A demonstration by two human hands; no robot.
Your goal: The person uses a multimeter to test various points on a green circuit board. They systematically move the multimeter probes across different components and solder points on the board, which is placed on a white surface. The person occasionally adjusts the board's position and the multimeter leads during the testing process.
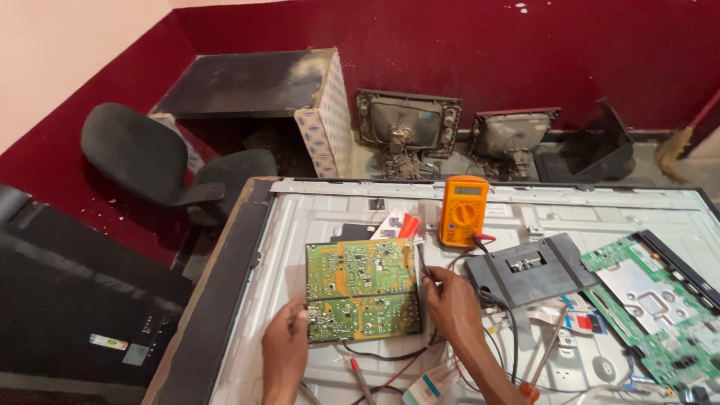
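Green circuit board [362, 290] lying solder side up on the grey metal back panel [300, 217] of an opened flat screen, near its left part. Left hand [286, 354] at the board's lower-left corner, fingers pinching that edge. Right hand [451, 303] at the right edge, fingers closed on a thin black probe [421, 264] touching the board's upper right. Judged light and stiff, but fragile: sharp solder points on top, parts hidden beneath; best held by bare edges or corners, never flexed, never pressed in the middle. Loose red and black wires trailing below, likely to snag.

Orange multimeter [463, 211] standing just beyond the board, red lead plugged in. Small white card with a red patch [397, 225] between board and meter. Black plastic bracket [529, 271] right of the hand. Second green board [652, 307] at far right. White and blue label strip [429, 384] near the bottom edge. White sticker [108, 342] on the dark panel at left. Patterned white and blue box [326, 124] behind the surface.
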